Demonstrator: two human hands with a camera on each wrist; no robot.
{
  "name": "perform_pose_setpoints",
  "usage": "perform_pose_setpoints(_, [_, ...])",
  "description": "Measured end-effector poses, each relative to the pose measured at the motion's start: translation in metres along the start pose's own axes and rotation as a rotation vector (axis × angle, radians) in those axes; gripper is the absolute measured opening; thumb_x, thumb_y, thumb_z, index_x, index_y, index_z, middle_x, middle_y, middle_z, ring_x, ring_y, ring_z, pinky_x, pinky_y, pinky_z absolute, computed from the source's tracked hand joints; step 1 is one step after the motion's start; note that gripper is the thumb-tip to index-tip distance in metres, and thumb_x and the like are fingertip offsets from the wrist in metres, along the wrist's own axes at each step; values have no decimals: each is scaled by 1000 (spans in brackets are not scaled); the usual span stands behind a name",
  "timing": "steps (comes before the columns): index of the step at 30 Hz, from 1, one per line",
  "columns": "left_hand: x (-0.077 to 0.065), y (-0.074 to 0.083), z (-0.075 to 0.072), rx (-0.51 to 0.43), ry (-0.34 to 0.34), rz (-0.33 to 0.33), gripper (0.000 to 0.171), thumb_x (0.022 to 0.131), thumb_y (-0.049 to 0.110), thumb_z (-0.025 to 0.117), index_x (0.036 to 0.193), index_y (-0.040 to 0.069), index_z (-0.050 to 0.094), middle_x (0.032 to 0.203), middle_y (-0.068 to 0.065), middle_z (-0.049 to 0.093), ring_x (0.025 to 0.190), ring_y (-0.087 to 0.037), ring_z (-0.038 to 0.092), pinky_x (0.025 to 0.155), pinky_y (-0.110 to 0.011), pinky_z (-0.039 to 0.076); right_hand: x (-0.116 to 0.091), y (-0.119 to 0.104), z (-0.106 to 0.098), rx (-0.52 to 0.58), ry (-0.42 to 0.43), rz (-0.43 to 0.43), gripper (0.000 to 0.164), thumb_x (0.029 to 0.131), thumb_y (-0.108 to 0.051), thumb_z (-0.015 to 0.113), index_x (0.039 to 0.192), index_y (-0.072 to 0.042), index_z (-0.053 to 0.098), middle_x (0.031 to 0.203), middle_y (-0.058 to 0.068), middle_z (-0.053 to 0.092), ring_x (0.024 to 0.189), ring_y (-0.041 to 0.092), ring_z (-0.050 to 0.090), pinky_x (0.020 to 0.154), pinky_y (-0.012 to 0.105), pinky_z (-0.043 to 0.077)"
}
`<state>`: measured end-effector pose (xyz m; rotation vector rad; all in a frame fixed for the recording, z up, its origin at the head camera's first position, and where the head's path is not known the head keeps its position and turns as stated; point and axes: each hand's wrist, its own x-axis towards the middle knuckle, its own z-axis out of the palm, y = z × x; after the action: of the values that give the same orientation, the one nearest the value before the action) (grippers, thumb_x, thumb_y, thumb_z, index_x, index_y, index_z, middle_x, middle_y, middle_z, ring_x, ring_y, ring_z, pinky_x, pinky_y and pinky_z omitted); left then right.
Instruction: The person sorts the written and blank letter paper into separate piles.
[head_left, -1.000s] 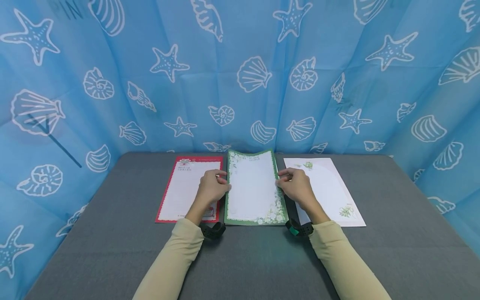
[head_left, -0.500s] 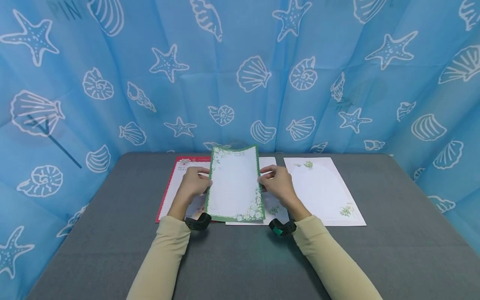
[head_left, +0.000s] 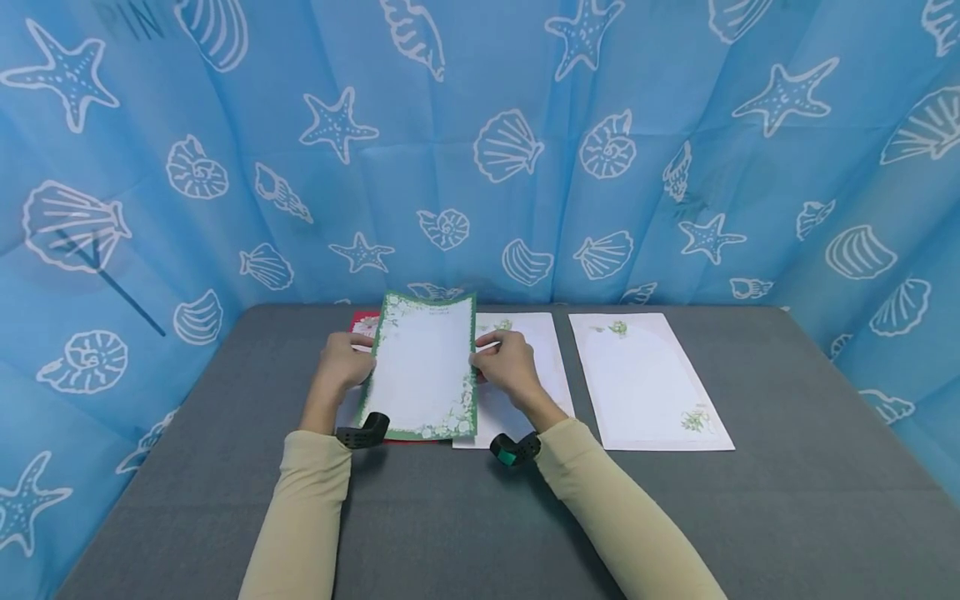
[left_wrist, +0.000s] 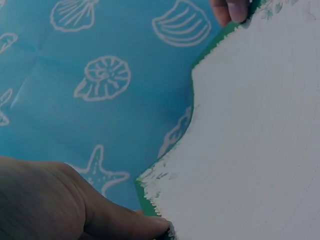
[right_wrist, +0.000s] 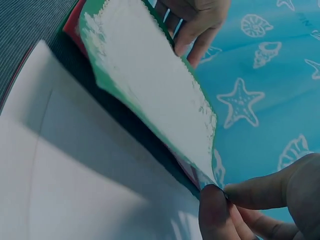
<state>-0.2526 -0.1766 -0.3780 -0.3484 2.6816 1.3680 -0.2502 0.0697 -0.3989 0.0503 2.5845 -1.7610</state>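
Observation:
A green-bordered sheet of paper [head_left: 423, 367] with white flowers at its corners is held up between both hands. My left hand [head_left: 342, 363] pinches its left edge; in the left wrist view the thumb [left_wrist: 130, 222] presses on the green border. On the opposite edge, my right hand [head_left: 510, 363] pinches the sheet between thumb and fingers, as the right wrist view also shows. The sheet bows slightly and hangs over a red-bordered sheet [head_left: 365, 323], which it mostly covers. Partly under my right forearm lies a white sheet with green leaf prints [head_left: 540, 342].
A second white sheet with green leaf prints [head_left: 648, 383] lies farther right. All the paper is on a grey cloth-covered table [head_left: 465, 525]. Behind the table hangs a blue curtain [head_left: 420, 183] with shell and starfish prints. Each wrist wears a black band [head_left: 363, 432].
Both hands have lifted the green-bordered sheet from the middle and carried it left over the red-bordered one. A white leaf-print sheet beneath its former place has come into view.

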Motion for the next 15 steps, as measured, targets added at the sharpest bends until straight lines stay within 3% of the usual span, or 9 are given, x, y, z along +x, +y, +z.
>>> perform_pose_setpoints(6, [2, -8, -12, 26, 42, -57, 56, 85, -6, 39, 138, -3, 57, 136, -30, 50, 49, -11, 21, 47, -30, 29, 4, -6, 17, -44, -14, 21, 20, 88, -1, 73, 107, 2, 70, 76, 10, 72, 56, 19, 69, 56, 31, 56])
perform_pose_setpoints(11, [0, -9, -15, 55, 68, -84, 56, 87, -5, 38, 139, -2, 57, 140, -32, 46, 59, -23, 38, 46, -32, 28, 7, -11, 27, -84, -31, 41, 18, 88, -2, 71, 105, 1, 70, 75, 8, 72, 56, 18, 68, 56, 29, 53])
perform_pose_setpoints(15, [0, -10, -17, 85, 84, -91, 53, 89, -2, 40, 139, -2, 58, 139, -34, 48, 77, -33, 47, 47, -34, 29, 8, -15, 32, -105, -57, 53, 17, 89, -3, 70, 105, 2, 70, 76, 9, 71, 57, 18, 69, 58, 31, 54])
